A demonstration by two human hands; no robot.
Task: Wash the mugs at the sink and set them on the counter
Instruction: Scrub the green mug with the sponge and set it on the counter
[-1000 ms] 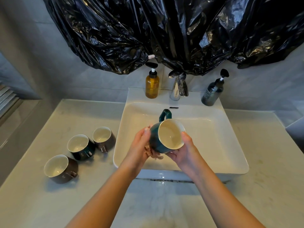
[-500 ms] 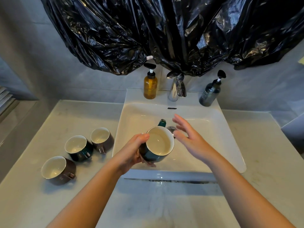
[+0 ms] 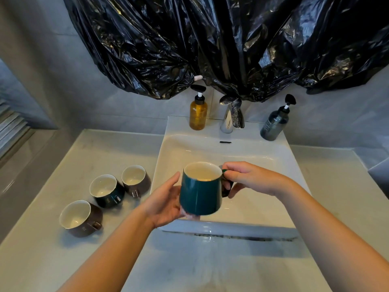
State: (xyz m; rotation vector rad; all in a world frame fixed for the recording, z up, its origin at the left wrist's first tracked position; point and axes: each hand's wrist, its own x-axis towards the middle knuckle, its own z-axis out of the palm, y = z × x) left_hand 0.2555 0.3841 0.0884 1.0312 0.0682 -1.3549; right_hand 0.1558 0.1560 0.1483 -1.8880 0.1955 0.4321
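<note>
Head view: a teal glazed ceramic mug is held upright over the front of the white rectangular sink, cupped by the left hand, its handle clamped in the grip of the right hand; if slippery, it could be dropped and chipped.

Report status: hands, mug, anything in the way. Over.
Left hand cups teal mug, right hand grips its handle. Mug mouth up over sink. Three other mugs on counter to the left, nothing blocking.
</note>
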